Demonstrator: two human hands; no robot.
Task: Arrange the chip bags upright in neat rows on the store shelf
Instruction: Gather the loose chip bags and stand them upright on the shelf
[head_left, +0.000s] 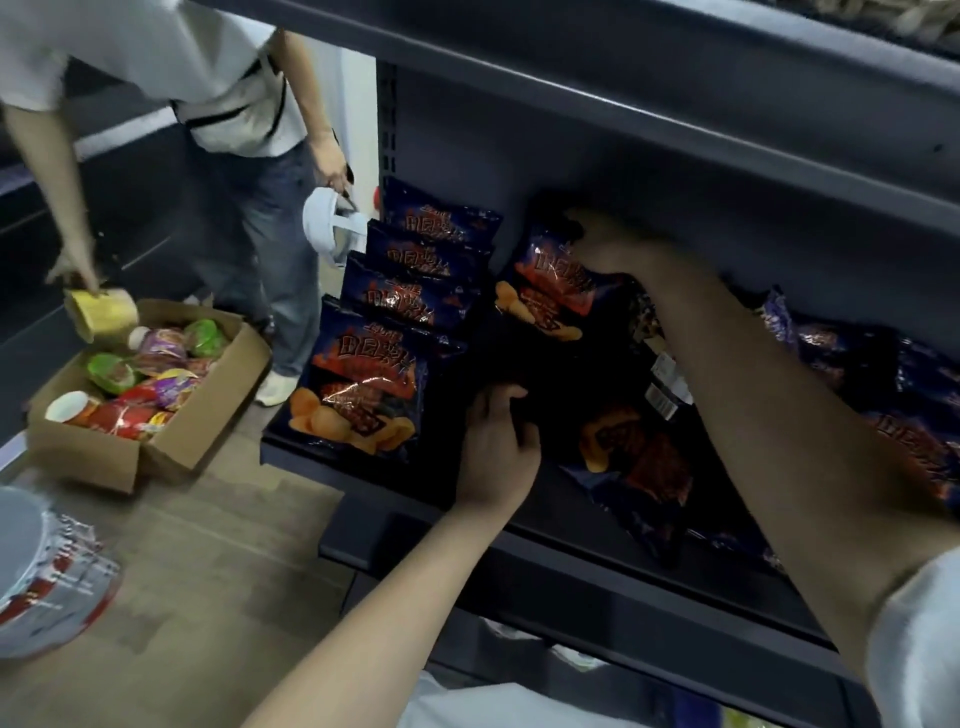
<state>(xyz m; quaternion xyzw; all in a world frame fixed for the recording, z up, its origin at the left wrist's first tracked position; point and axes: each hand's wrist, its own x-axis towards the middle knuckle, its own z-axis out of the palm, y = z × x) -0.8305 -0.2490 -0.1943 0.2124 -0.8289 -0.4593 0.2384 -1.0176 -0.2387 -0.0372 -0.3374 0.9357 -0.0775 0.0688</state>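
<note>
Several dark blue chip bags (363, 384) stand upright in a row at the left end of the dark shelf (363, 470). My right hand (608, 249) reaches deep into the shelf and grips the top of another chip bag (545, 301), which stands tilted to the right of that row. My left hand (498, 441) rests near the shelf's front with curled fingers touching a dark bag lying flat (639, 457); the grip is unclear. More bags (909, 426) lie in a loose heap at the right, partly hidden by my right forearm.
An upper shelf (675, 119) overhangs the work space. Another person (249, 156) stands at the left over an open cardboard box (171, 441) of colourful snack cups on the floor. A large white tub (47, 566) sits at the lower left.
</note>
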